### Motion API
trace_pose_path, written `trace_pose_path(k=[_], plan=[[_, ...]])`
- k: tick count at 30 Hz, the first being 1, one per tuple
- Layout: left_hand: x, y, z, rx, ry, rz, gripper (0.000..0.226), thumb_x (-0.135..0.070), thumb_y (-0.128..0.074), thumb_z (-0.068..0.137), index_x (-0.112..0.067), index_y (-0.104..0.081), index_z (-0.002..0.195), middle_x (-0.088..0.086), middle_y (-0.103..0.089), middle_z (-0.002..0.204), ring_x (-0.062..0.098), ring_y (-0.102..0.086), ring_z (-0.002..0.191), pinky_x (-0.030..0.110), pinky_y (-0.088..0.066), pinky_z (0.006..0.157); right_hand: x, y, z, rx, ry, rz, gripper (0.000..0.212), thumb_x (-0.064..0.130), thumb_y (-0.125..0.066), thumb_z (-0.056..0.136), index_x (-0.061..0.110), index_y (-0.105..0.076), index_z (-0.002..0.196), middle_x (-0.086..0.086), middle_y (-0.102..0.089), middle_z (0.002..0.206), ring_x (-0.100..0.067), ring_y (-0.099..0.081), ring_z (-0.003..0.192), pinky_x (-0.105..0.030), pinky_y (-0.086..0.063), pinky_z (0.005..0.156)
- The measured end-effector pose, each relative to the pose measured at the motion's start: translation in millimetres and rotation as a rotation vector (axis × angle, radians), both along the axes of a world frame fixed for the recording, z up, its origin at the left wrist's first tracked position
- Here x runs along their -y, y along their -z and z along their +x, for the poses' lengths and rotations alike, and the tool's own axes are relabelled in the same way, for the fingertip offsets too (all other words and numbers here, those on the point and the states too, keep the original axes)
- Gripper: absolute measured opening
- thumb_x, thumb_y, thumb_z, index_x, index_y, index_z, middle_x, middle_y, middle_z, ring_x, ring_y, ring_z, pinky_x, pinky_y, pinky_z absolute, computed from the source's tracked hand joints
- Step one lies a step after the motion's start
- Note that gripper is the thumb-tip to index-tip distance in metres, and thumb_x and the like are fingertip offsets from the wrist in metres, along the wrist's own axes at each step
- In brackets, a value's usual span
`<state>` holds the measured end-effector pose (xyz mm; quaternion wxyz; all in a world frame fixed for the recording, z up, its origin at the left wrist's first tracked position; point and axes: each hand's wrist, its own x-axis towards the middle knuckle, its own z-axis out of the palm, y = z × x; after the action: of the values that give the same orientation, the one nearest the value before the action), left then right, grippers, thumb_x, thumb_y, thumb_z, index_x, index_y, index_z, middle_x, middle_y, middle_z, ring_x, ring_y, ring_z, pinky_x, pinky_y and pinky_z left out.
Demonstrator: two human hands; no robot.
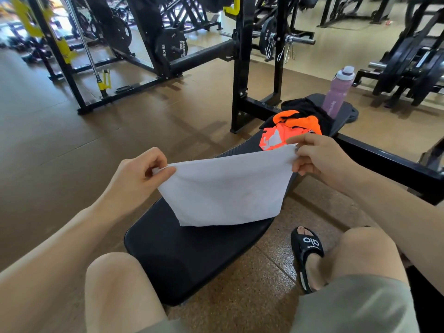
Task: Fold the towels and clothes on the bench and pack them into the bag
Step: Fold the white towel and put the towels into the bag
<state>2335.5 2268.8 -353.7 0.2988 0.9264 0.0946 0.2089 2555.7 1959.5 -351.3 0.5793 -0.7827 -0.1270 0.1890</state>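
A plain white towel (224, 189) hangs over a black bench (182, 255). Farther along the bench lie an orange garment with white patches (286, 131) and black clothing (305, 106), beside a lilac bottle with a white cap (338, 92). A black sandal with white lettering (306, 248) rests on speckled brown flooring (252, 296).

Bare forearms, no sleeves in sight; grey-green shorts (355, 306) over both knees, and a black slide sandal (306, 251) with white lettering.

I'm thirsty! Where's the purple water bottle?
The purple bottle stands upright at the bench's far end, upper right of the view, just behind the black and orange clothes.
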Motion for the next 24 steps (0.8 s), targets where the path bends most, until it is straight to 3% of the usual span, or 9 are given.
trace_pose_path(k=[3, 6, 9, 14, 18, 21, 24], plan=[[-1, -2, 1, 0.016, 0.022, 0.018, 0.012, -0.023, -0.068, 0.096, -0.024, -0.057, 0.092, -0.001, -0.061, 0.073, 0.021, -0.051, 0.067, 0.029, -0.044, 0.064, -2, -1, 1, -0.117, -0.05, 0.063, 0.035, -0.008, -0.037, 0.097, 0.001, -0.063, 0.117, -0.023, -0.068, 0.086, -0.027, -0.071, 0.066, -0.027, -0.059, 0.056], [-5, -4, 1, 0.014, 0.056, 0.123, 0.005, -0.023, -0.065, 0.098, -0.026, -0.064, 0.1, -0.006, -0.068, 0.084, 0.02, -0.063, 0.078, 0.03, -0.048, 0.072, 2, -2, 1, -0.121, -0.121, 0.045, 0.022, -0.005, -0.047, 0.098, -0.001, -0.064, 0.111, -0.022, -0.07, 0.083, -0.024, -0.072, 0.067, -0.025, -0.06, 0.061], [-9, -7, 1, 0.017, 0.047, 0.192, 0.007, -0.02, -0.064, 0.098, -0.026, -0.068, 0.099, -0.007, -0.069, 0.086, 0.016, -0.064, 0.082, 0.028, -0.047, 0.074, 7, -4, 1, -0.024, -0.207, 0.021, 0.006, 0.006, -0.062, 0.097, 0.003, -0.066, 0.101, -0.018, -0.069, 0.087, -0.023, -0.072, 0.071, -0.024, -0.06, 0.065], [-13, -5, 2, 0.008, 0.049, 0.244, 0.01, -0.02, -0.064, 0.098, -0.025, -0.071, 0.102, -0.013, -0.071, 0.089, 0.009, -0.066, 0.086, 0.028, -0.052, 0.078, 11, -4, -1, 0.18, -0.191, -0.029, 0.014, 0.016, -0.063, 0.098, 0.003, -0.066, 0.102, -0.013, -0.068, 0.099, -0.027, -0.075, 0.075, -0.027, -0.061, 0.066], [-24, -3, -1, -0.049, 0.105, 0.355, 0.016, -0.023, -0.059, 0.101, -0.025, -0.072, 0.111, -0.014, -0.072, 0.096, 0.009, -0.067, 0.09, 0.028, -0.053, 0.082, 11, -6, -1, 0.446, -0.215, -0.28, 0.011, 0.022, -0.06, 0.1, 0.015, -0.068, 0.097, -0.003, -0.074, 0.074, -0.017, -0.073, 0.062, -0.032, -0.062, 0.069], [-30, -3, -3, -0.051, 0.113, 0.391, 0.017, -0.022, -0.059, 0.1, -0.023, -0.073, 0.11, -0.013, -0.072, 0.097, 0.01, -0.067, 0.09, 0.024, -0.051, 0.082, 12, -10, -3, 0.59, -0.321, -0.401, 0.01, 0.017, -0.057, 0.101, 0.018, -0.067, 0.103, 0.002, -0.072, 0.068, -0.009, -0.071, 0.059, -0.032, -0.062, 0.07], [-33, -2, -4, -0.018, 0.065, 0.375, 0.014, -0.019, -0.062, 0.099, -0.021, -0.073, 0.107, -0.011, -0.072, 0.095, 0.013, -0.067, 0.086, 0.029, -0.053, 0.08, 12, -13, -9, 0.667, -0.443, -0.413, 0.023, 0.016, -0.056, 0.101, 0.025, -0.059, 0.122, 0.006, -0.071, 0.072, -0.004, -0.071, 0.061, -0.025, -0.06, 0.067]])
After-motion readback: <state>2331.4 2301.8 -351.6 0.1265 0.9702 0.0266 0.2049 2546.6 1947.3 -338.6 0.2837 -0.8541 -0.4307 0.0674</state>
